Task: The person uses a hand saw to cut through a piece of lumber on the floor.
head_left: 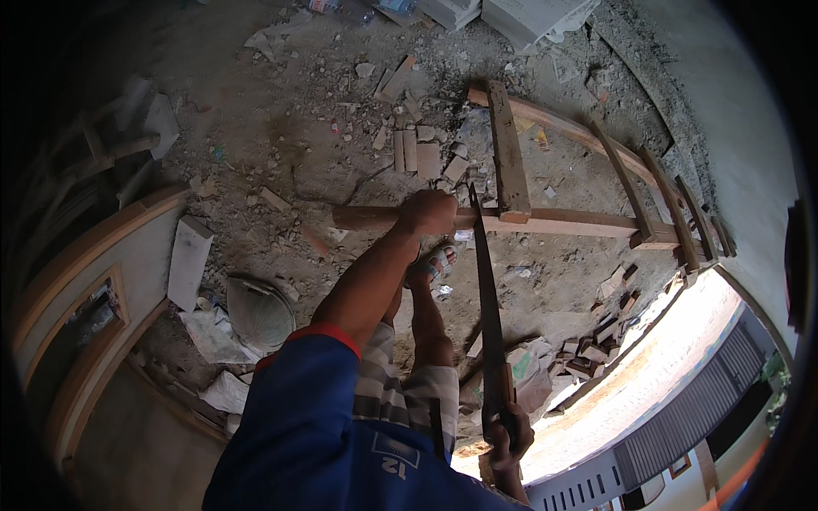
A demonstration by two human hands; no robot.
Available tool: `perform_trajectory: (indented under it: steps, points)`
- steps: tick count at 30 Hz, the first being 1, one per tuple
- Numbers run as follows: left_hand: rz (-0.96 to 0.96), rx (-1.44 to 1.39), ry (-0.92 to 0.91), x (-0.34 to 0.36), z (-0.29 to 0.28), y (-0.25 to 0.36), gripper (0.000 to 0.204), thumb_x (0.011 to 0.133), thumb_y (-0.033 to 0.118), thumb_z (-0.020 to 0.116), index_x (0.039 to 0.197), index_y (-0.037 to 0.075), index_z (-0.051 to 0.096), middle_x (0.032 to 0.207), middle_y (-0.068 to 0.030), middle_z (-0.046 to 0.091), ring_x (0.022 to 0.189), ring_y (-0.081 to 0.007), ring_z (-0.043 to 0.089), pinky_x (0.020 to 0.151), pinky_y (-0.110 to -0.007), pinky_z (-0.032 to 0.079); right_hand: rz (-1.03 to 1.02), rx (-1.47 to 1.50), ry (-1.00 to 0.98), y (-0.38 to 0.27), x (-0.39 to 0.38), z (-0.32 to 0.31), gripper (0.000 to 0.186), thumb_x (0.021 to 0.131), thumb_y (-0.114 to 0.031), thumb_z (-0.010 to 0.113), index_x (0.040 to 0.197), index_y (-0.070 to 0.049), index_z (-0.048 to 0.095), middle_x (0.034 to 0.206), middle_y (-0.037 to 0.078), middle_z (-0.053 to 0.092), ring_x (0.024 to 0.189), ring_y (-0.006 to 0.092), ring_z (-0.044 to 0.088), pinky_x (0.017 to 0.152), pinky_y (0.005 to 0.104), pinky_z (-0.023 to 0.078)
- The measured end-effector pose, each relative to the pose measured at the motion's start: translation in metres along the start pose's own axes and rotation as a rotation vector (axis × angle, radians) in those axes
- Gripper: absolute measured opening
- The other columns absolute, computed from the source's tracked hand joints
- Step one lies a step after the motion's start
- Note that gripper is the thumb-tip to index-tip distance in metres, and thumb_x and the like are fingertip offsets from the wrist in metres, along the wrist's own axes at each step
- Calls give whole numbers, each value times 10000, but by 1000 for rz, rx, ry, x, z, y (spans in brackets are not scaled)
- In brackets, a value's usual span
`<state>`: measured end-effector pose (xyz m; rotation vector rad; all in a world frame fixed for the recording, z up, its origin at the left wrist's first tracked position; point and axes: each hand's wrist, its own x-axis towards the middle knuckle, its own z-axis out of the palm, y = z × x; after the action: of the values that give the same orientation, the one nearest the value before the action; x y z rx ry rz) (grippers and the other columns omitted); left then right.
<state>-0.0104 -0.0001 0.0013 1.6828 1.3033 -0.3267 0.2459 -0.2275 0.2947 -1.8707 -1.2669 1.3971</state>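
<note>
My left hand (pixel 429 212) is closed over a long wooden beam (pixel 579 223), a little in from its left end. In my right hand (pixel 509 436), low in the view, is the handle of a handsaw (pixel 489 315). The saw's long dark blade points away from me, and its tip part lies across the beam just right of my left hand. Right of the blade, a wooden crosspiece (pixel 509 157) rests on the beam and reaches back to a second beam (pixel 554 119). Together with several other slats they form a ladder-like frame. The saw's teeth are too small to make out.
Broken tile pieces (pixel 429 160) and rubble litter the dirt floor. A conical hat (pixel 260 315) and a white block (pixel 190 262) lie at left, near a wooden window frame (pixel 94 328). Wood offcuts (pixel 588 356) are heaped at right beside the bright opening. My sandalled foot (pixel 439 262) is below the beam.
</note>
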Motion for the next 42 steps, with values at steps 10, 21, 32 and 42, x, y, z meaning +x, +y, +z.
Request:
perform_trajectory:
  steps: [10,21,32,42]
  points:
    - [-19,-16,-12,-5,-3,-2,313,671,267,744,892,44,741,915,-183,717,882,-334,701,784,-442,559,7,-18,-45,5,157,81,398,848,-108,571,1226,16,570,1044,193,643,933,216,605,863,342,476]
    - [-17,-45,-2,-2,-5,22,379,670,312,774,949,60,726,923,-177,713,899,-332,696,826,-435,546,-19,-7,19,45,121,51,383,880,-209,578,1180,29,588,1028,183,666,879,254,645,798,350,506]
    - [-26,-37,-30,-6,-4,6,416,674,358,801,934,46,713,946,-177,705,930,-337,686,843,-440,536,75,6,4,-12,12,1,414,863,-216,602,1158,72,565,876,141,685,777,165,638,727,274,501]
    - [5,-12,-51,-4,2,18,406,668,331,776,954,50,716,923,-166,711,903,-328,694,817,-438,543,-104,72,15,44,183,80,408,845,-156,591,1215,19,585,1047,168,660,930,203,623,846,317,490]
